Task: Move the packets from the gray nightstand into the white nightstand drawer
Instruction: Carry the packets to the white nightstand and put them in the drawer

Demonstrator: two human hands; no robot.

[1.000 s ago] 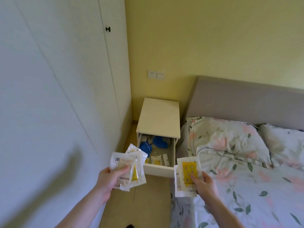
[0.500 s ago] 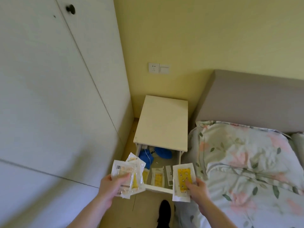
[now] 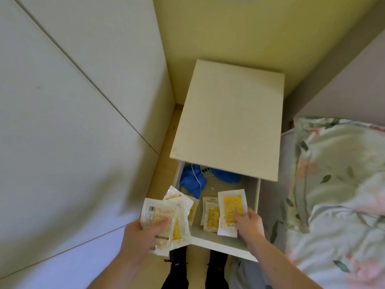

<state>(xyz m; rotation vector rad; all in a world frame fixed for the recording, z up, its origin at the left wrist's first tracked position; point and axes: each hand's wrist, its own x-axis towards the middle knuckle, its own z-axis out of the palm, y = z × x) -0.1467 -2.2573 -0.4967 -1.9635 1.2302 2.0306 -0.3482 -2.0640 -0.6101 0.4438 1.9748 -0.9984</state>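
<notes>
Compared with a second ago, the white nightstand (image 3: pixel 227 119) is seen from almost directly above, and its open drawer (image 3: pixel 224 245) now lies right beneath both hands where it was well ahead of them before. The right hand (image 3: pixel 249 225) is closed on a single yellow packet (image 3: pixel 231 209), which has been brought from outside the drawer's near right corner to a place over the drawer's interior, just above the packets already in the drawer (image 3: pixel 211 214). The left hand (image 3: pixel 141 236) is clasped around a fanned stack of packets (image 3: pixel 164 217), held over the drawer's near left corner. Blue items (image 3: pixel 192 180) are seen at the far end. The gray nightstand is not in view. The carrying appears finished; release into the drawer is judged to be the step in hand.
</notes>
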